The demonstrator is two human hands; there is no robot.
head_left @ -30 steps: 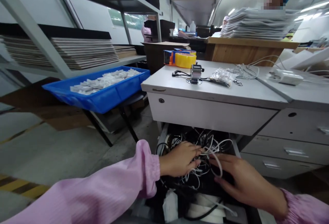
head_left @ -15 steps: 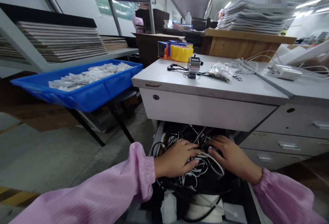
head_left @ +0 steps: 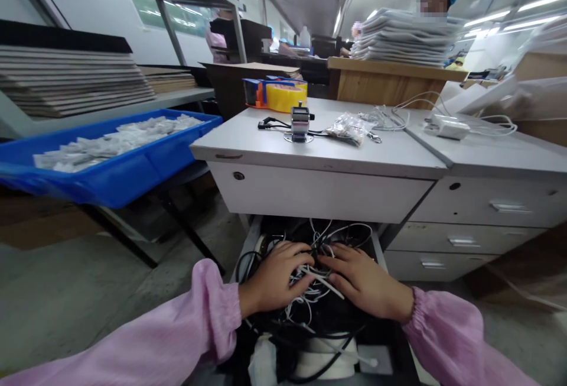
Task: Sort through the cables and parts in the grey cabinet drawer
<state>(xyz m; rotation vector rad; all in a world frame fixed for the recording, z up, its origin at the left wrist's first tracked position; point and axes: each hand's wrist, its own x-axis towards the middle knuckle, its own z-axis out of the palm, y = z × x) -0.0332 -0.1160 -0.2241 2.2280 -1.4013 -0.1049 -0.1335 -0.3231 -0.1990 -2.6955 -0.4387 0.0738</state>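
Note:
Both my hands reach into a pulled-out drawer (head_left: 251, 238) holding a tangle of thin white and black cables (head_left: 305, 300). My left hand (head_left: 279, 273) lies palm down over the left side of the tangle, thumb apart from the fingers. Opposite it, my right hand (head_left: 365, 279) touches the cables, its thumb also spread from the fingers. The two sets of fingertips nearly meet, and some are sunk out of sight among the wires. Closer to me in the drawer lie a white wrapped bundle (head_left: 263, 362) and a thick off-white roll-like item (head_left: 325, 362).
On the white desktop (head_left: 252, 149) stand a yellow tape roll in a dispenser (head_left: 286, 96), a small chrome tally counter (head_left: 300, 123) and a clear bag (head_left: 349, 129). A white adapter (head_left: 447, 127) sits farther right. At left is a blue bin (head_left: 177, 143) of small packets. A co-worker is behind stacked sheets.
My right hand has moved in toward my left, narrowing the gap between them over the cables. The whole view has shifted, so the desk appears farther left.

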